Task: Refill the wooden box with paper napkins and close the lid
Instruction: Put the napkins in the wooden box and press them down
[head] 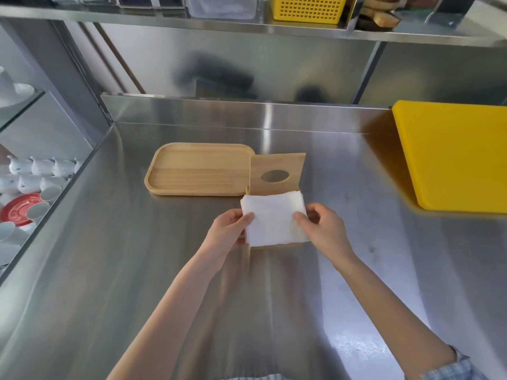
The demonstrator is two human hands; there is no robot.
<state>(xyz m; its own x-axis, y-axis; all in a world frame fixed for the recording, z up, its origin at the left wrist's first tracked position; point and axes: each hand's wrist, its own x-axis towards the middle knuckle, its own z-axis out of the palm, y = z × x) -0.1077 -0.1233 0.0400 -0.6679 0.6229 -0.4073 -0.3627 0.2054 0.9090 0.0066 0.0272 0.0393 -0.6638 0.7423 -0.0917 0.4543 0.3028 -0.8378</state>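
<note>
A: Nearest you are your two bare forearms on the steel counter (109,270), and two hands at one stack of napkins (273,219).

B: How do my fingers sit?

A: Your left hand (227,233) pinches the stack's left edge, thumb on top and the other fingers tucked under. Your right hand (323,229) pinches the right edge the same way, fingers curled narrow. The white stack lies over the one wooden box (277,244), hiding nearly all of it; only a thin strip of wood shows along the near edge. How many napkins it holds I cannot count.

B: And the lid?

A: One lid (277,174), standing up open just behind the stack, with a single oval hole in it. Touching it on the left lies one wooden tray (197,168). Well apart to your right, one yellow cutting board (450,154). Farthest, on the shelf above, one yellow perforated basket (307,8).
</note>
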